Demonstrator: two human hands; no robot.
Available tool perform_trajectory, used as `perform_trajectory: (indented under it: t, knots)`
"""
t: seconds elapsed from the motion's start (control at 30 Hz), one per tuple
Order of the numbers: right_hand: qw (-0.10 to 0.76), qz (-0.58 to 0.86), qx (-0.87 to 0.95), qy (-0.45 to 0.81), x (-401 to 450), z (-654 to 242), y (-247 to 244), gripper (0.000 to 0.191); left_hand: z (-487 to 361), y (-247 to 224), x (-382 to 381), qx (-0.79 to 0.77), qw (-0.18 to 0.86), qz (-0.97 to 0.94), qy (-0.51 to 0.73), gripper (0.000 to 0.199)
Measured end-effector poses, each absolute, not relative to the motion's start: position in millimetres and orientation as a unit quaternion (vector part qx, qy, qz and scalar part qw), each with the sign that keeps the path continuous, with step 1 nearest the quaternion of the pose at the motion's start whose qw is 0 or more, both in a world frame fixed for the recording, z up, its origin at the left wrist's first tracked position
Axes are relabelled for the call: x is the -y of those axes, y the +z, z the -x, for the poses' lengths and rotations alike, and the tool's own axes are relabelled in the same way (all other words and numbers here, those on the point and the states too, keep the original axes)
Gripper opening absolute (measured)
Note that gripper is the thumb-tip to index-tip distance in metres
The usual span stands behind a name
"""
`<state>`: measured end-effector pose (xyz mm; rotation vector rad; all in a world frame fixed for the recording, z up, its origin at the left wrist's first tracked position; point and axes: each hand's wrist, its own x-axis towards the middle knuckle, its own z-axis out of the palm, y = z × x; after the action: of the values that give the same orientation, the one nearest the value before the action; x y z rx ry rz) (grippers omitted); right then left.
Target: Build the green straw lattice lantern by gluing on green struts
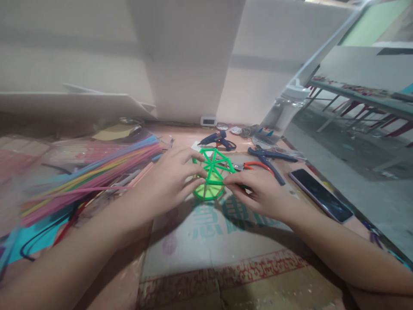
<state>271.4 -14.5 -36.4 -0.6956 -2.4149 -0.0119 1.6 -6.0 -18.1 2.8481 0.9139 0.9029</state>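
A small green wheel-shaped frame (212, 164) with spokes stands over a yellow-green round base (209, 192) edged in green, on the printed cardboard. My left hand (171, 176) reaches in from the left, its thumb and fingers bent around the frame's left side. From the right, my right hand (258, 187) pinches the lower right edge of the green frame between thumb and forefinger. Part of the frame's left rim is hidden behind my left fingers. Red-handled pliers (258, 165) lie just behind my right hand.
Behind the frame lies a dark blue glue gun (219, 140). A blue cutter tool (274, 155), a phone (321, 193) and a clear bottle (280, 114) are at the right. Bundled colourful strips (97, 176) spread across the left. A white panel (187, 60) rises at the back.
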Motion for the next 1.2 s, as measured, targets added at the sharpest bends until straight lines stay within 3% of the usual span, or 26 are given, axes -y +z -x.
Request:
perform_trajectory:
  t: [1.2]
  knots:
    - [0.336, 0.254, 0.907, -0.023, 11.1, -272.8, -30.2, 0.016, 0.5, -19.8, 5.8, -0.289, -0.021, -0.913, 0.287, 0.013]
